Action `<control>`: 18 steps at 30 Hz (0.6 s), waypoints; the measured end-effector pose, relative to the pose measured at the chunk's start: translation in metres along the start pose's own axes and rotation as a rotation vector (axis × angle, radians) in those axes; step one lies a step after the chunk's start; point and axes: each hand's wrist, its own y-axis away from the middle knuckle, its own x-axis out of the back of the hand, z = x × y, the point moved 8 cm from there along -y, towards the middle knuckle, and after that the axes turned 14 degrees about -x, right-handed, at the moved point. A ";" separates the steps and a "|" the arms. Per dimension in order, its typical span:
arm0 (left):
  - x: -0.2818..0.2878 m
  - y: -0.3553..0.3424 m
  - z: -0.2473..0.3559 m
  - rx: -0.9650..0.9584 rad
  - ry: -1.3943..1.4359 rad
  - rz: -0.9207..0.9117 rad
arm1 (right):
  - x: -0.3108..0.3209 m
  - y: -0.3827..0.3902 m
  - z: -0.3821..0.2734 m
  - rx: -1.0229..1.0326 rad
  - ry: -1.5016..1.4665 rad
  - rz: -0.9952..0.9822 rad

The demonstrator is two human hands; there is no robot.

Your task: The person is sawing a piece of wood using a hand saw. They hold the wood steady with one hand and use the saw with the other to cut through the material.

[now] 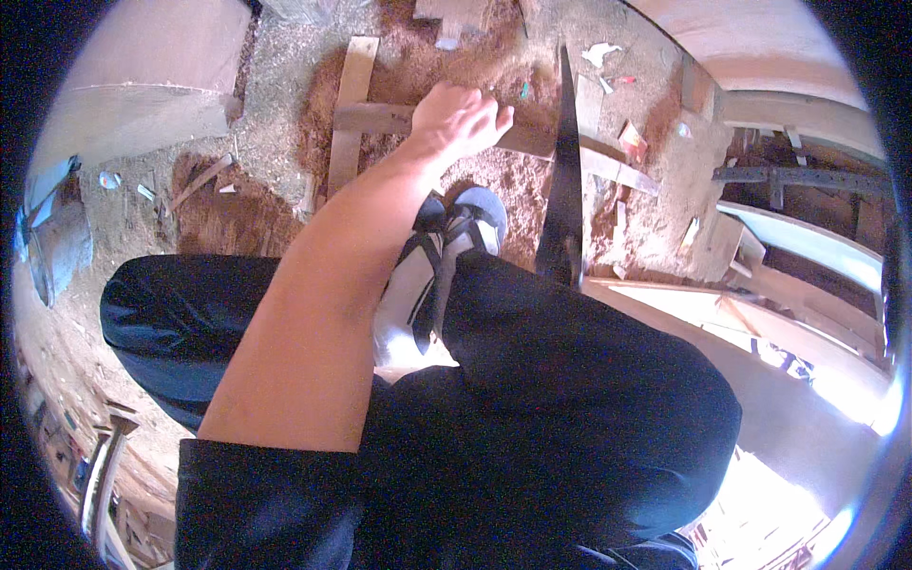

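My left hand (pixel 458 116) reaches forward from a dark sleeve and rests on a narrow wooden strip (pixel 372 118), its fingers curled down around it. The strip lies crosswise on the ground over another wood piece (pixel 356 68) at its left end. To the right of the hand, a dark tapering saw blade (pixel 562 180) crosses the strip, its narrow tip pointing away from me. The blade's near end stops at my right knee, where any handle is hidden. My right hand is out of sight.
My feet in grey-and-black shoes (pixel 475 217) stand just below the strip. Sawdust and wood scraps (pixel 204 182) litter the ground. A pale block (pixel 142 119) stands at far left, wooden frames (pixel 798 256) at right, and a blue bag-like thing (pixel 62 242) at left.
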 end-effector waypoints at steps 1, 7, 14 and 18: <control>0.003 0.001 -0.005 -0.024 -0.035 0.071 | -0.006 -0.009 -0.001 0.007 0.010 -0.014; -0.005 0.006 -0.015 -0.052 -0.061 0.171 | -0.015 -0.012 -0.008 0.035 0.048 -0.025; 0.001 0.004 -0.018 -0.021 -0.003 0.228 | -0.014 -0.018 -0.010 0.046 0.040 -0.031; -0.005 0.008 -0.009 -0.025 -0.004 0.092 | -0.006 -0.006 -0.007 0.062 0.071 0.002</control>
